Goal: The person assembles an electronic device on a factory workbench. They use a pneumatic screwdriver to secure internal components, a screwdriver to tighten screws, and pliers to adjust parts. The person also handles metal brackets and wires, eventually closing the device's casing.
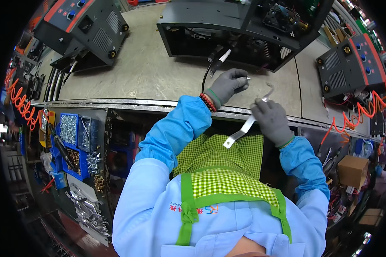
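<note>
My left hand (228, 87), in a grey glove, is closed in a pinch above the bench edge. A small shiny metal piece (248, 78) shows at its fingertips, too small to name surely. My right hand (272, 122), also gloved, is wrapped round a bent flat metal strip (241, 132) with a hole at its lower end. Above those fingers a curved grey piece (270, 89) sticks up; I cannot tell whether it belongs to the strip. Beyond my left hand, a cable with a white-tipped connector (221, 61) comes out of an open dark machine housing (206, 17).
Grey machines with red-edged panels stand on the bench at left (92, 32) and right (351, 64). Orange coiled hoses (23, 103) hang at both sides. Lower left are blue bins of screws (68, 128), a screwdriver (62, 147) and metal strips (88, 210). A cardboard box (352, 171) sits right.
</note>
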A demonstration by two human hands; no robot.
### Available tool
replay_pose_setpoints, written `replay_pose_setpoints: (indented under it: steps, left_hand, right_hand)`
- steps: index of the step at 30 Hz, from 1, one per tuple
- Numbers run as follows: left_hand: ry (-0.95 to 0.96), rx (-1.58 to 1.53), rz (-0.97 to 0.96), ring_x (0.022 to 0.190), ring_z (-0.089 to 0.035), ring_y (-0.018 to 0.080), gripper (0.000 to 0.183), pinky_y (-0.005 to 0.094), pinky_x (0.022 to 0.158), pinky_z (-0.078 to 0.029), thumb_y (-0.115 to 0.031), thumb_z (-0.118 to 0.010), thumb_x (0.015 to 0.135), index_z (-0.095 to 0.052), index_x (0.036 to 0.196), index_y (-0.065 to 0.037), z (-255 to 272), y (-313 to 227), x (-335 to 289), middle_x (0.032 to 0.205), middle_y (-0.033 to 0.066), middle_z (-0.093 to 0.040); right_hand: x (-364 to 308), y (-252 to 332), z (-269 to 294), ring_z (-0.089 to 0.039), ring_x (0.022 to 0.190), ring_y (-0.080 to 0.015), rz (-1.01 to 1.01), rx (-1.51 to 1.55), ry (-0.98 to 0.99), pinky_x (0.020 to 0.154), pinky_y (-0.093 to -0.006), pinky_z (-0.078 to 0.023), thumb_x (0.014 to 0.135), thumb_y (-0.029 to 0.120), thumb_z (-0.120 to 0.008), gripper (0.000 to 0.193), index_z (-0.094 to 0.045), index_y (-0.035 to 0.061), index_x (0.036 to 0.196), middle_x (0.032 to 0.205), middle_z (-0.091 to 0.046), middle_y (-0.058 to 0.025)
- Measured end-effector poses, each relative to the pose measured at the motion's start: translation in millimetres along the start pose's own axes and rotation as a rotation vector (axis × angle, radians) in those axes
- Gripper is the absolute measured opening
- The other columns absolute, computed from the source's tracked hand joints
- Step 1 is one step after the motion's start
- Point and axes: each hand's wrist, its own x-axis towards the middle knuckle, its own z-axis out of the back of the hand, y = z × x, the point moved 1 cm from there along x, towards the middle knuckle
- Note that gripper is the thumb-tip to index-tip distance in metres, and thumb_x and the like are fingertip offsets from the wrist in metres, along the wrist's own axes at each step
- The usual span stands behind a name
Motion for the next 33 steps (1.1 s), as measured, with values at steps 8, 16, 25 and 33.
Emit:
replay_pose_setpoints:
  steps: [8,16,25,33]
  left_hand:
    - [0.060,0.125,-0.062,0.097,-0.062,0.0202,0.033,0.0301,0.087,-0.052,-0.010,-0.062,0.089,-0.050,0.115,0.005,-21.7,10.9,4.8,0.108,0.0139,-0.058]
    - [0.030,0.191,-0.048,0.091,-0.060,0.0154,0.039,0.0274,0.079,-0.051,-0.017,-0.066,0.087,-0.050,0.115,0.005,-29.7,9.7,2.8,0.103,0.0113,-0.059]
    - [0.108,0.511,0.310,0.086,-0.060,0.0133,0.040,0.0273,0.076,-0.051,-0.036,-0.056,0.094,-0.058,0.108,0.001,-30.3,6.5,3.6,0.096,0.0094,-0.062]
    - [0.238,0.085,0.398,0.079,-0.059,0.0141,0.038,0.0294,0.076,-0.050,-0.038,-0.047,0.097,-0.059,0.099,-0.002,-56.9,-0.7,13.2,0.085,0.0076,-0.062]
  right_hand:
    - [17.3,22.2,-4.8,-0.055,0.082,-0.0194,0.035,-0.034,-0.019,0.063,-0.0341,-0.046,0.077,0.019,-0.056,0.023,-0.059,0.0115,0.099,0.093,-0.051,-0.0030]
    - [17.0,23.3,-4.3,-0.057,0.081,-0.0194,0.051,-0.058,-0.019,0.064,-0.0345,-0.048,0.074,0.018,-0.059,0.034,-0.059,0.0106,0.108,0.106,-0.056,-0.0043]
    - [13.3,18.6,-4.0,-0.057,0.077,-0.0180,0.050,0.008,-0.025,0.063,-0.0329,-0.048,0.075,0.016,-0.058,0.035,-0.059,0.0113,0.110,0.107,-0.056,-0.0027]
    - [0.2,6.9,-9.2,-0.056,0.081,-0.0186,0.136,-0.078,-0.017,0.065,-0.0319,-0.048,0.077,0.017,-0.059,0.026,-0.063,0.0100,0.101,0.100,-0.055,-0.0050]
